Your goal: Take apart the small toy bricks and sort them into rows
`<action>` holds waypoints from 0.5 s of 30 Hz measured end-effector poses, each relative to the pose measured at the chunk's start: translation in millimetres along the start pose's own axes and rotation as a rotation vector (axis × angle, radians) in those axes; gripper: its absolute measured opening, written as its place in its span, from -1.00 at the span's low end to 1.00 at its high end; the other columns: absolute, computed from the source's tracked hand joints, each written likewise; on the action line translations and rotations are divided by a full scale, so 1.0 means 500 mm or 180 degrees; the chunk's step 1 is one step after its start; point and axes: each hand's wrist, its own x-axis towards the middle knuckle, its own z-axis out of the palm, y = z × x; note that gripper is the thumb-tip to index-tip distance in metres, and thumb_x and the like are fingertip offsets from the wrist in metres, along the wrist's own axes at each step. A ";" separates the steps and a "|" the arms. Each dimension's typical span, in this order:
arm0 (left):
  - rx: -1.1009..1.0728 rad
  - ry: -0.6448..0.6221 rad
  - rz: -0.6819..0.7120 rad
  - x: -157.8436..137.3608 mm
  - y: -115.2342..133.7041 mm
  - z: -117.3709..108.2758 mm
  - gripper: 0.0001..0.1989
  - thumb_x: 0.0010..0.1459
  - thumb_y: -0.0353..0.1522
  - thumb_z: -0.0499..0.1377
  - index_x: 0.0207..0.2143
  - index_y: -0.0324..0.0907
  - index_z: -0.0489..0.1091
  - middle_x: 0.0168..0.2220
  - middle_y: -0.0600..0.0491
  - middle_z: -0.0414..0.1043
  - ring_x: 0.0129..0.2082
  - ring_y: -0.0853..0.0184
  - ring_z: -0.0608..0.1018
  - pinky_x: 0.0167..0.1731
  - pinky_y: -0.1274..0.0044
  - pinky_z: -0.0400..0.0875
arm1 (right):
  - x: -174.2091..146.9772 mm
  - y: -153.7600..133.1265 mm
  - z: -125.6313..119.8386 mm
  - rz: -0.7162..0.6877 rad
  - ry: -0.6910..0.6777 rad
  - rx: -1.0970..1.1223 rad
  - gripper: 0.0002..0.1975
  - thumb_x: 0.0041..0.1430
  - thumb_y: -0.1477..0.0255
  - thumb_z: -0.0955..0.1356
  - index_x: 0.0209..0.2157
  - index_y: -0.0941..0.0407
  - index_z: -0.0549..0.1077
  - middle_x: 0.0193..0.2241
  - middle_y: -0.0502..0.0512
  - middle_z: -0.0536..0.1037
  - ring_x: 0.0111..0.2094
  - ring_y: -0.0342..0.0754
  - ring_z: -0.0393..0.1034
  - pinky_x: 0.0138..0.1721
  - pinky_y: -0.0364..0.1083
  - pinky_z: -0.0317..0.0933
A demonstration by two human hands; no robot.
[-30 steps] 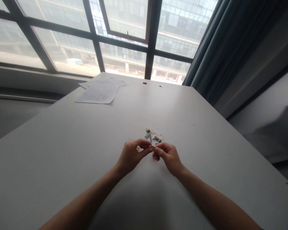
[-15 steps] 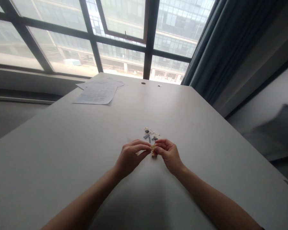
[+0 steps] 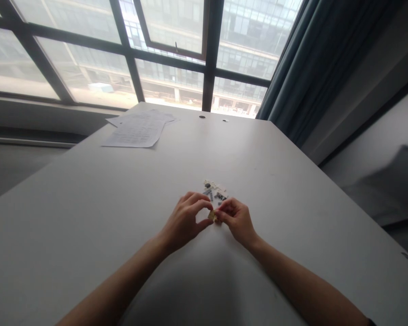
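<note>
A small yellowish building-brick piece point(image 3: 211, 214) is between my two hands, just above the table or resting on it; which one I cannot tell. My left hand point(image 3: 187, 218) curves round its left side, with the thumb at the lower edge and the forefinger at the upper edge. My right hand point(image 3: 236, 220) pinches its right side between thumb and fingers, which hide part of it. Just beyond the hands lie small loose building bricks: cream ones point(image 3: 217, 187), grey strips point(image 3: 209, 194) and dark grey pieces point(image 3: 220, 196).
The hands work over a wide white table point(image 3: 122, 190). Printed sheets of paper point(image 3: 136, 131) lie at its far left. Two round holes, one of them a dark cable hole point(image 3: 202, 117), sit near the back edge. Windows and a blue curtain point(image 3: 292, 68) stand behind.
My left fingers have spread wider apart around the yellowish piece, and more of it shows. The piece appears turned, with a flat side towards me. My right hand keeps its pinch.
</note>
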 end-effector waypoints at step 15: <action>0.0682 -0.0713 -0.1075 -0.009 -0.021 0.006 -0.87 -0.07 -0.31 0.28 -0.38 -0.06 0.50 -0.18 0.02 0.48 -0.14 0.10 0.39 -0.14 0.27 0.25 | 0.010 0.010 -0.015 -0.0312 0.0460 -0.0840 -0.86 0.03 0.37 0.42 -0.36 0.13 0.46 -0.46 0.02 0.51 -0.43 -0.11 0.39 -0.35 -0.12 0.29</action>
